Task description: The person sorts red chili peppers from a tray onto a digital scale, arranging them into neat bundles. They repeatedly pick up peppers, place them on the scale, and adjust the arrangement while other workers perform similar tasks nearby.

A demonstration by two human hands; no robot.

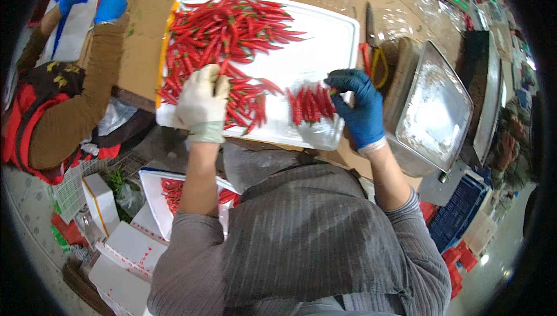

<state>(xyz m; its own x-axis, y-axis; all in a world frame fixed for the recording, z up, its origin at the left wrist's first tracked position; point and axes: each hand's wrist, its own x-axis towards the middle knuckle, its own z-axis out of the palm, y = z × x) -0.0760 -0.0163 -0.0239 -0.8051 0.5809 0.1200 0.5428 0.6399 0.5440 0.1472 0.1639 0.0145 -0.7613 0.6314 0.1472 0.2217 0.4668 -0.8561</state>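
Observation:
My left hand (201,100), in a white knit glove, is at the lower left of a heap of red chili peppers (226,29). A red chili pepper (223,67) shows between its thumb and fingers. The heap lies in a white foam tray (322,42). At the tray's lower right, a row of chili peppers (310,105) lies side by side on clear plastic. My right hand (359,107), in a blue glove, is at the row's right end, its thumb and fingers around the stem end of a pepper. Its fingertips are partly blurred.
A knife (370,24) and scissors with red and yellow handles (380,68) lie right of the tray. Beyond them stands a metal pan (435,107). At the left, another person's blue-gloved hands (111,5) work. White boxes (130,246) stand at lower left.

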